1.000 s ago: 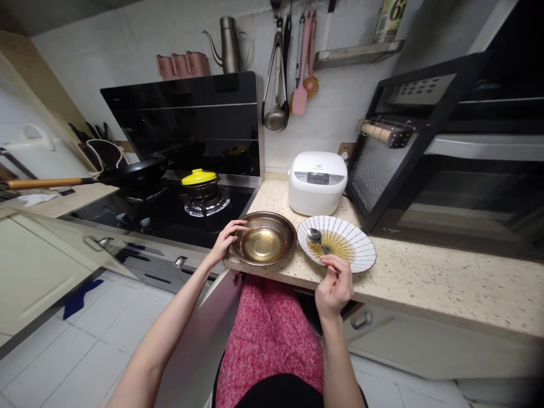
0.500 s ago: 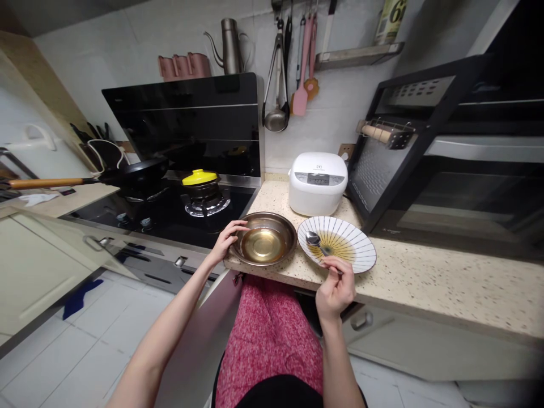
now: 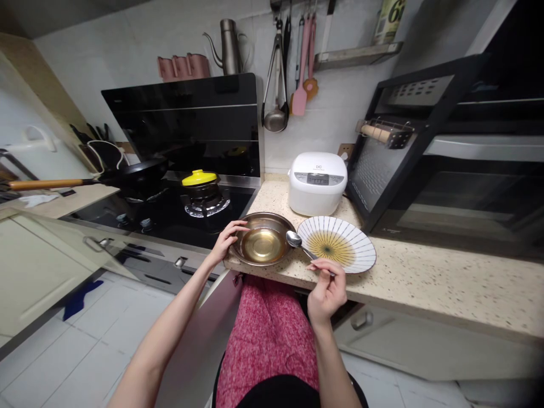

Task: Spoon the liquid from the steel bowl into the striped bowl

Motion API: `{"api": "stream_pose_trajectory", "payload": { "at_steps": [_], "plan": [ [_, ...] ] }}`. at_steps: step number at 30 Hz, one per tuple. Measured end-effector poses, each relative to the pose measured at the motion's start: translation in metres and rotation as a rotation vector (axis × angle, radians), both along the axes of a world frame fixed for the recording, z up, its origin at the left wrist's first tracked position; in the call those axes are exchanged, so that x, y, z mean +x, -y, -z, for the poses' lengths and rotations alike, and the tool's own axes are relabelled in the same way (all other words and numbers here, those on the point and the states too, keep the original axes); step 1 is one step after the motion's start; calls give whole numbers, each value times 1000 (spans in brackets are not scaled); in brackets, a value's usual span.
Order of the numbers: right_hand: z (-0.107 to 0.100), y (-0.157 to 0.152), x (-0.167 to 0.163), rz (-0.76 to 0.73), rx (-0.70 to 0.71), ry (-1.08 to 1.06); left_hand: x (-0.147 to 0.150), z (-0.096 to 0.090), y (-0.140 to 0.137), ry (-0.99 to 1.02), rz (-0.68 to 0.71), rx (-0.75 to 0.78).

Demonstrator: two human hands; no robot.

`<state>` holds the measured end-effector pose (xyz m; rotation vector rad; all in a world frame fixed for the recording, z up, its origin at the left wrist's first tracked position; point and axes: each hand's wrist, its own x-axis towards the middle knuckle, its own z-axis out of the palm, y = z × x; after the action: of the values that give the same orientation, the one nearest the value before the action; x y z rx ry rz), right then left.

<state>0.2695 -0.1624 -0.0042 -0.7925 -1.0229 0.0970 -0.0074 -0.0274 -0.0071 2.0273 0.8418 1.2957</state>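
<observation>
A wide metal bowl (image 3: 283,226) holding clear yellowish liquid stands at the counter's front edge. My left hand (image 3: 227,239) grips its left rim, fingers over the inside. Between my right hand's (image 3: 327,289) closed fingers is the handle of a metal spoon (image 3: 294,238). The spoon's head hangs by the bowl's right rim, in the gap beside the plate; whether it bears liquid I cannot tell. Right of the bowl lies a white plate (image 3: 361,252) with dark radiating lines and a yellow liquid pooled at its middle.
Behind the plate stands a white rice cooker (image 3: 318,184). On the left, the gas stove (image 3: 174,224) carries a small pot with a yellow lid (image 3: 199,178) and a black wok (image 3: 144,170). A black oven (image 3: 480,192) borders the counter (image 3: 446,277) at the right.
My right hand has carried the spoon leftward, from above the plate to the bowl's right rim. My left hand stays on the bowl.
</observation>
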Motion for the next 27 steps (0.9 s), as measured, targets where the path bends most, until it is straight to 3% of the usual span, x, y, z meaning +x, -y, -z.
{"api": "stream_pose_trajectory", "payload": {
  "at_steps": [10,27],
  "plan": [
    [10,-10,-21,-169,-145,94,0,1,-1,6,4,8],
    [11,-19,-35,-291,-343,47,-2,3,-2,-7,0,7]
  ]
}}
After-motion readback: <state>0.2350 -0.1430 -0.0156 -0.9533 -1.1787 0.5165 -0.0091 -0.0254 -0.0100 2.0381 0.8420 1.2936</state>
